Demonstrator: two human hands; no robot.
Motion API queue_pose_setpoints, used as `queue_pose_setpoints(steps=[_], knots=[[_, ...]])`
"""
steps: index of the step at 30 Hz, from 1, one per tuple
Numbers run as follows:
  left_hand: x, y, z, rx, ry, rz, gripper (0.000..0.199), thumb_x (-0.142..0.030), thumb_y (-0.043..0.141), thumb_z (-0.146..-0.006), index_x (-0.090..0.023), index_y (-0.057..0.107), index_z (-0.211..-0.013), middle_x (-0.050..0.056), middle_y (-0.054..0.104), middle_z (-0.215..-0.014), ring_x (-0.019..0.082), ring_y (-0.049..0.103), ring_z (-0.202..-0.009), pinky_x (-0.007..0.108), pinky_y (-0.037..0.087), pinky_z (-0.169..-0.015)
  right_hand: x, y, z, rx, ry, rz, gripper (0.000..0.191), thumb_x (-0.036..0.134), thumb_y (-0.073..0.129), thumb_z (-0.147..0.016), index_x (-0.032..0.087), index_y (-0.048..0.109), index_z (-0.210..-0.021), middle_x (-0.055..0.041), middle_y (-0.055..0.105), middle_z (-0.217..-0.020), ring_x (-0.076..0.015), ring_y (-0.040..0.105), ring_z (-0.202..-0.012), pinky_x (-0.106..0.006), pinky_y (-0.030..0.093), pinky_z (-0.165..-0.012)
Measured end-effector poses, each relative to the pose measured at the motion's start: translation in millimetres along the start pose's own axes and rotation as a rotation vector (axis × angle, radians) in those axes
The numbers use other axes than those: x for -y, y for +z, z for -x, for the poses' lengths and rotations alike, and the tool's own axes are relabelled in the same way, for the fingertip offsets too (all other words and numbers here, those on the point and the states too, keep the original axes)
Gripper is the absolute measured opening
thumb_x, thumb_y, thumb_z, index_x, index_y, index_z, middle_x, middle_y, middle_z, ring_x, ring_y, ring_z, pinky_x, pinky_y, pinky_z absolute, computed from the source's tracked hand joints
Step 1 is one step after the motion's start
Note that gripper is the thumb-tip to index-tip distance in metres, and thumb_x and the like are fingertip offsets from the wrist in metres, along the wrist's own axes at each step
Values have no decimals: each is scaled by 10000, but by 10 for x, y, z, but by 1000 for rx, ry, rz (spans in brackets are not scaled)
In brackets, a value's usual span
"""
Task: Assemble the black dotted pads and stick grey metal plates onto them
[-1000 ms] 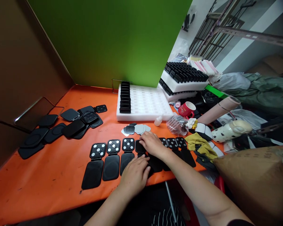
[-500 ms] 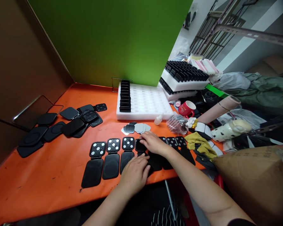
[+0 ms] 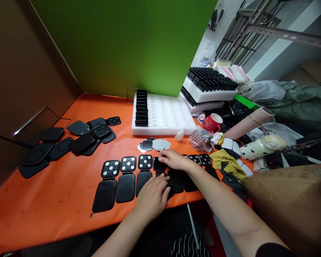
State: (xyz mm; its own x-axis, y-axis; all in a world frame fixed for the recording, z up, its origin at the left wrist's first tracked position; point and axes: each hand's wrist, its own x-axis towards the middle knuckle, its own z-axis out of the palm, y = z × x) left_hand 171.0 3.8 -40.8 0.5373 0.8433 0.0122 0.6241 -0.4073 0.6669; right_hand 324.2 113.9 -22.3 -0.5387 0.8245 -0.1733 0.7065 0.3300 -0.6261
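A row of opened black hinged cases [image 3: 105,196] lies along the front of the table. Several upper halves, such as the lid [image 3: 128,164], carry white round dots. On one middle case, the upper half [image 3: 158,164] shows a dark smooth face without visible dots. My right hand [image 3: 173,159] is at that half's right edge, its fingertips drawn together; what they pinch, if anything, is hidden. My left hand [image 3: 153,194] lies over the same case's lower half, fingers stretched out. Behind the row sits a small pile of thin silvery plates [image 3: 158,144].
A white foam tray [image 3: 166,114] holds a column of black cases. Loaded trays [image 3: 211,85] are stacked at right. More black cases [image 3: 82,143] lie at left. Near the right stand a small bottle [image 3: 179,135], a red mug [image 3: 212,122] and a yellow cloth [image 3: 227,164].
The right fingertips have shifted very slightly at the edge of the case's upper half. My left hand stays in place; the camera view has moved a little.
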Motion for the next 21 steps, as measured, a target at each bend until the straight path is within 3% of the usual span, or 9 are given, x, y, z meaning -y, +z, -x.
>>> queue_pose_setpoints(steps=[8, 12, 17, 21], knots=[[-4, 6, -8, -7, 5, 1, 230, -274, 350, -890, -240, 547, -1004, -14, 596, -1209, 185, 449, -1210, 433, 316, -1046, 35, 16, -3, -65, 1, 91, 123, 221, 517, -842, 176, 537, -728, -4, 575, -761, -132, 505, -739, -239, 371, -665], [-6, 0, -8, -12, 8, -2, 227, -274, 351, -890, -239, 552, -989, -12, 597, -1207, 185, 451, -1208, 432, 318, -1046, 85, 43, 24, -133, 26, 177, 50, 226, 568, -813, 182, 588, -799, -34, 572, -861, -168, 496, -847, -285, 372, -751], [-8, -6, 2, -14, 10, -10, 230, -279, 354, -889, -241, 555, -995, -14, 600, -1204, 182, 459, -1203, 434, 322, -1046, 142, 57, 125, -238, 71, 277, 146, 274, 510, -853, 209, 635, -890, -63, 569, -963, -225, 474, -942, -362, 360, -809], [-8, -8, 3, -18, 12, -19, 238, -271, 361, -885, -245, 562, -1009, -13, 600, -1206, 178, 461, -1202, 424, 331, -1046, 82, -49, 283, -328, 90, 291, 214, 248, 449, -883, 225, 626, -1001, -53, 606, -972, -203, 511, -939, -331, 391, -822]])
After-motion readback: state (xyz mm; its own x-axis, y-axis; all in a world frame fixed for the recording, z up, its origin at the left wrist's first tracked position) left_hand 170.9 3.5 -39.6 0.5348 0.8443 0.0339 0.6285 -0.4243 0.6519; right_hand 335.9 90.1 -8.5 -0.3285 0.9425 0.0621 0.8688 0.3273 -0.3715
